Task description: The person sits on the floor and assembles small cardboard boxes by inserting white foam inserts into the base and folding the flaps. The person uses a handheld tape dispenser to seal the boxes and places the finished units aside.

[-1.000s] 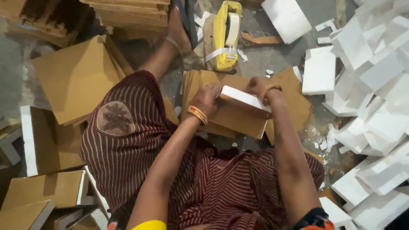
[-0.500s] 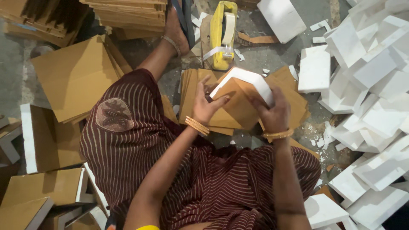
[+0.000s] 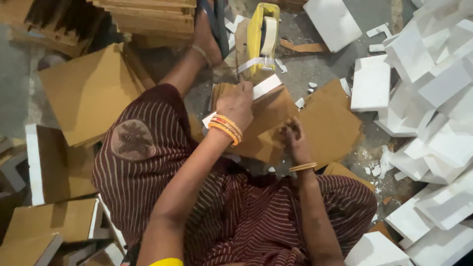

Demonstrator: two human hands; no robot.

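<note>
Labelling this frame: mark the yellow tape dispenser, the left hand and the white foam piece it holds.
yellow tape dispenser (image 3: 257, 37), head view, yellow side.
left hand (image 3: 237, 103), head view, back of hand.
white foam piece (image 3: 266, 86), head view, exposed end.

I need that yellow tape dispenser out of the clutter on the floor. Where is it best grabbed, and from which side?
Probably grip the yellow tape dispenser across its narrow yellow body beside the tape roll, coming down from above: it stands on edge, both flat sides exposed. Avoid the loose tape strip at its near end.

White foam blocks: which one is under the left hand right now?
The white foam block lying on the brown cardboard piece, its end showing beyond the left hand; the others lie loose on the floor to the right.
</note>
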